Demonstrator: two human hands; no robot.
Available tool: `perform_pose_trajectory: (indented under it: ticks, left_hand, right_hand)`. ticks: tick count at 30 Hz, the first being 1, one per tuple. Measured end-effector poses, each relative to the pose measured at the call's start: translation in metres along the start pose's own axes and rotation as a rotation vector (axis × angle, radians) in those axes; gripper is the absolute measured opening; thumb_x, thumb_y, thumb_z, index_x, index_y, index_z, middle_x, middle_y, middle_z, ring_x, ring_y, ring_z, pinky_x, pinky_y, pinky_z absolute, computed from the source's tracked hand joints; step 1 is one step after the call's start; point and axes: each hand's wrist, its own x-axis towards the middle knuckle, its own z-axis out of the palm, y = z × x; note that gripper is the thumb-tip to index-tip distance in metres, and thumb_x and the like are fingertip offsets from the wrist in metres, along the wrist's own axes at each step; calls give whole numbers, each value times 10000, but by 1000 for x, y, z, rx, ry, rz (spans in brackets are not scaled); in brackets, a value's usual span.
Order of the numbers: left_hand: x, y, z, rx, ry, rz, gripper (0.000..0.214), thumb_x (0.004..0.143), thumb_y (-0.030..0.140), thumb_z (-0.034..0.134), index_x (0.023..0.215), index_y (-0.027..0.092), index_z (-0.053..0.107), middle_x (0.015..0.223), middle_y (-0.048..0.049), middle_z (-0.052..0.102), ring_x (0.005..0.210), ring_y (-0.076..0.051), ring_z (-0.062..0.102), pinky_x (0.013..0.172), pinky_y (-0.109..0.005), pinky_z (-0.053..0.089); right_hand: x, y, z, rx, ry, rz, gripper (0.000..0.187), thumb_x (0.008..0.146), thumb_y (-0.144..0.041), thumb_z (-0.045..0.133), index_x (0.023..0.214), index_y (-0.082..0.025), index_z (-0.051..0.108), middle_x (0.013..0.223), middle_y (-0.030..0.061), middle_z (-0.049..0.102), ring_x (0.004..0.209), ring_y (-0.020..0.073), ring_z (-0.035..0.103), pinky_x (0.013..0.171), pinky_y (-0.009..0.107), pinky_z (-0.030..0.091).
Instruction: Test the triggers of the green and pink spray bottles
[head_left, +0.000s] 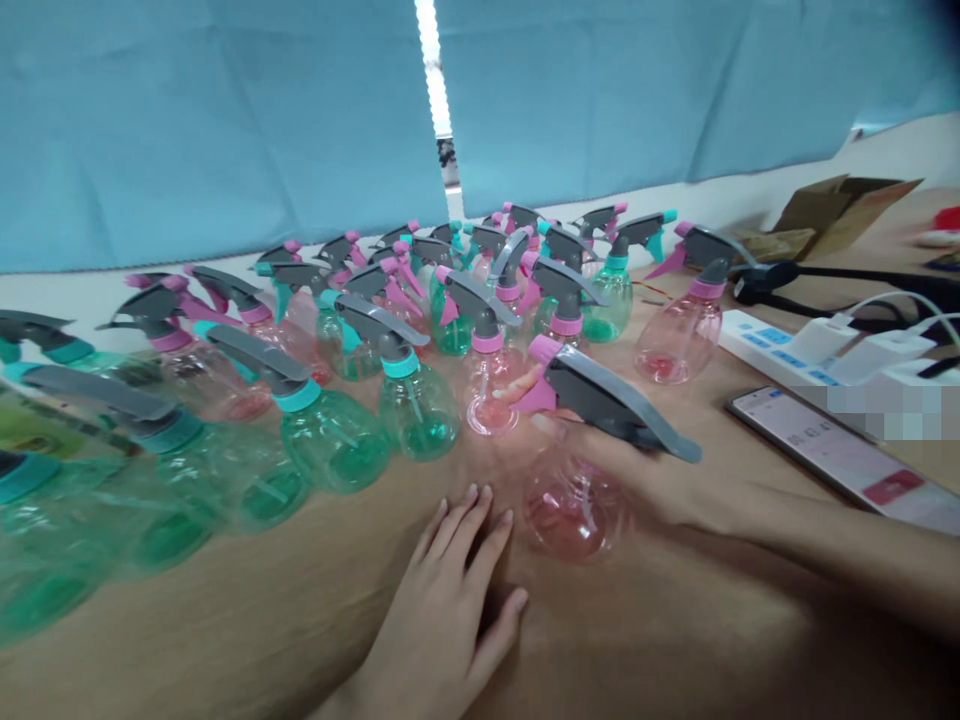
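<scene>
A pink spray bottle with a grey and pink trigger head is in front of me, blurred a little by motion. My right hand is wrapped round its neck just below the head, one finger reaching toward the pink trigger. My left hand lies on the wooden table, fingers stretched out and holding nothing, just left of that bottle. Close behind stands another pink spray bottle. A green spray bottle and a second green spray bottle are ahead and to the left of my left hand.
Several more green and pink spray bottles crowd the table's back and left. A lone pink spray bottle stands back right. On the right are a phone, a white power strip with plugs and cables, and an opened cardboard box. Blue cloth hangs behind.
</scene>
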Motion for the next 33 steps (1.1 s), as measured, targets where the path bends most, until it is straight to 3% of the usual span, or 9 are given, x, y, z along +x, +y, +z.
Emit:
perform_pose_trajectory:
  ticks: [6,13,19,26,33]
  left_hand:
    - [0,0,0,4,2,6,495,919,294,525,1376,134,421,1463,-144,388,1333,-308,363,1031,-515,373]
    - [-1,-1,-1,-5,2,6,502,912,294,527,1380,146,420,1466,-138,385,1334,-304,362,1042,-505,363]
    - [0,0,0,-1,3,5,498,915,294,520,1379,144,419,1469,-135,381,1338,-301,356,1042,-503,366]
    - [1,0,-2,4,-10,9,500,911,289,522,1375,132,424,1463,-146,388,1333,-309,364,1029,-517,374]
    - [1,0,-1,-11,-8,-6,495,905,290,524,1374,158,431,1464,-130,392,1331,-307,367,1041,-504,361]
  right_hand:
    - [-2,4,3,156,1,36,110,793,-357,529,750,-255,527,650,-5,488,580,147,440,518,255,447]
    - [-1,3,2,163,13,9,144,783,-367,556,710,-255,501,644,-11,475,571,143,430,517,257,434]
    - [-2,6,3,174,9,44,47,761,-307,546,765,-263,561,652,-2,492,611,165,460,525,271,447]
    - [-1,4,2,175,12,30,76,752,-317,544,802,-260,547,642,-11,471,576,150,424,514,260,440]
    - [0,3,2,173,12,18,87,757,-319,547,721,-249,510,649,-9,489,562,136,418,497,245,435]
